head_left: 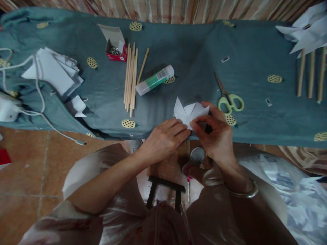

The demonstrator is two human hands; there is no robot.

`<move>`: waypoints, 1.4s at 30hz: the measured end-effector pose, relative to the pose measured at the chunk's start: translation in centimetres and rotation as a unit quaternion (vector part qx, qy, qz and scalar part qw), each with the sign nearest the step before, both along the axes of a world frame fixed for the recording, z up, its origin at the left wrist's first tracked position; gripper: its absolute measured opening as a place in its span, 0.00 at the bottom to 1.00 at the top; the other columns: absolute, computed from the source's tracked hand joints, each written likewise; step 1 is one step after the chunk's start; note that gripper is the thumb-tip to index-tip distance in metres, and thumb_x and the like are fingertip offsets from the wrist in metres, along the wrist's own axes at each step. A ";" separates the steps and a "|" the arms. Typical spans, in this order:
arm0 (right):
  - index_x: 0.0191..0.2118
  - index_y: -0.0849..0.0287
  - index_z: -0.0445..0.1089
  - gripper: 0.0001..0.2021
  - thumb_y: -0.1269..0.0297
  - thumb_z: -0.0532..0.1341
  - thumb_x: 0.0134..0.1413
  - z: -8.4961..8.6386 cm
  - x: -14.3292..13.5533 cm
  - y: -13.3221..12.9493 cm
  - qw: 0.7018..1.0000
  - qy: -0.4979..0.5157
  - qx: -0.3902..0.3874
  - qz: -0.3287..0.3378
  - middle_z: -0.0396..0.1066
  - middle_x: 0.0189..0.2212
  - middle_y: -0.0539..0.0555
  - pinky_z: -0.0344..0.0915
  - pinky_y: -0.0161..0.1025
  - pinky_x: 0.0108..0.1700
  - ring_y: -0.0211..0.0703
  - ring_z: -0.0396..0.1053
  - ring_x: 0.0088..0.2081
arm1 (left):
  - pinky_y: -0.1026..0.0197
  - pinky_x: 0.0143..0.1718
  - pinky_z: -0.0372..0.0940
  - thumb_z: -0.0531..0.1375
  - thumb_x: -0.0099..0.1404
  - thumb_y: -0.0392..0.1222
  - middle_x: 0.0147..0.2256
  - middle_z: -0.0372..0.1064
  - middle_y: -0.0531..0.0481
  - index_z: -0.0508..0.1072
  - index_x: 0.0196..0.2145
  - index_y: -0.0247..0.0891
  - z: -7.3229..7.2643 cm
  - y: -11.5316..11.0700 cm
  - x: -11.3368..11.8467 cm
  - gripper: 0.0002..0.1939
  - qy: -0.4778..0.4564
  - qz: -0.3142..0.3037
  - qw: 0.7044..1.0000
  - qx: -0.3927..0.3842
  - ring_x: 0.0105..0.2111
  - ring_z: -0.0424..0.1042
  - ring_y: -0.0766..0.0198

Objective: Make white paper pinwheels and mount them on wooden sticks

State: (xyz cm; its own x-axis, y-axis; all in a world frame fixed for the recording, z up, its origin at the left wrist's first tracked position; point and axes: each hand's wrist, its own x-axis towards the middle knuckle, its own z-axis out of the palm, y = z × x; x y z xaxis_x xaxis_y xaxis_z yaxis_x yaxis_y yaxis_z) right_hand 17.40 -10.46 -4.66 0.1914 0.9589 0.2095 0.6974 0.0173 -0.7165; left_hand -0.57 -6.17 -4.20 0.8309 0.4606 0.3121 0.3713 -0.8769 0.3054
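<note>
A folded white paper [189,111] with pointed corners lies at the front edge of the green cloth. My left hand [167,137] has its fingers together on the paper's lower left part. My right hand [214,131] pinches the paper at its lower middle with thumb and forefinger, the other fingers curled behind its right side. Just beyond the paper lies a green and white glue stick [155,80]. Scissors [227,97] with light green handles rest to the right of the paper, near my right hand.
Wooden sticks [131,78] lie left of the glue stick, beside an open red box [117,51] of metal pieces. Cut papers [57,71] and a white cable [42,97] are at the left. Paper pinwheels [308,29] on sticks lie at the far right. Below stands a dark stool [166,182].
</note>
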 end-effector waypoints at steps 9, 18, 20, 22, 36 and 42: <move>0.29 0.56 0.70 0.03 0.70 0.62 0.53 0.3 -0.2 0.0 1.000 -0.009 -0.002 0.001 0.68 0.54 0.58 0.63 0.51 0.57 0.52 0.66 0.57 | 0.59 0.40 0.69 0.52 0.71 0.35 0.38 0.73 0.44 0.73 0.41 0.32 0.0 0.1 0.1 0.10 -0.009 0.001 1.000 0.001 0.40 0.69 0.60; 0.31 0.53 0.71 0.02 0.68 0.62 0.54 0.3 -0.4 -0.1 1.000 0.008 -0.005 -0.004 0.67 0.55 0.57 0.62 0.59 0.59 0.55 0.65 0.58 | 0.58 0.40 0.69 0.52 0.71 0.35 0.38 0.73 0.44 0.73 0.41 0.32 0.1 0.2 0.1 0.10 0.000 0.002 1.000 -0.013 0.40 0.69 0.59; 0.32 0.55 0.71 0.02 0.69 0.62 0.55 0.2 -0.4 -0.1 1.000 0.005 -0.005 -0.002 0.67 0.55 0.59 0.61 0.58 0.60 0.55 0.64 0.58 | 0.58 0.40 0.69 0.52 0.71 0.35 0.38 0.73 0.44 0.73 0.40 0.32 0.2 0.2 0.1 0.10 0.001 0.002 1.000 -0.011 0.40 0.69 0.59; 0.34 0.56 0.72 0.02 0.68 0.61 0.56 0.1 -0.4 -0.2 1.000 0.004 0.003 0.003 0.67 0.56 0.61 0.61 0.58 0.60 0.56 0.64 0.58 | 0.58 0.41 0.69 0.52 0.71 0.36 0.38 0.73 0.44 0.73 0.41 0.32 0.2 0.2 0.1 0.10 0.005 0.003 1.000 -0.011 0.40 0.69 0.59; 0.46 0.41 0.70 0.17 0.72 0.53 0.59 -0.4 -0.9 -1.5 0.996 -0.063 0.022 0.062 0.59 0.63 0.44 0.54 0.61 0.64 0.53 0.51 0.67 | 0.58 0.41 0.68 0.53 0.70 0.35 0.38 0.73 0.45 0.73 0.43 0.32 0.0 0.1 0.1 0.10 0.008 0.007 1.000 -0.010 0.40 0.68 0.60; 0.48 0.40 0.68 0.18 0.73 0.53 0.59 -0.7 -1.2 -1.7 0.997 -0.061 0.016 0.054 0.56 0.65 0.43 0.47 0.65 0.66 0.54 0.43 0.70 | 0.59 0.40 0.68 0.54 0.70 0.34 0.38 0.72 0.44 0.74 0.42 0.31 0.0 0.1 0.2 0.10 -0.003 0.007 1.000 -0.022 0.40 0.69 0.60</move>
State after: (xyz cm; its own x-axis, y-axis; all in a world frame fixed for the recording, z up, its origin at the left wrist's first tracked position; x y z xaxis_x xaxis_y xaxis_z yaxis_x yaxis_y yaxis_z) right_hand 16.19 -12.16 -5.37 0.0588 0.9650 0.2554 0.7727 0.1180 -0.6238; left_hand -0.41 -6.08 -4.18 0.8226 0.4857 0.2956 0.3814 -0.8570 0.3465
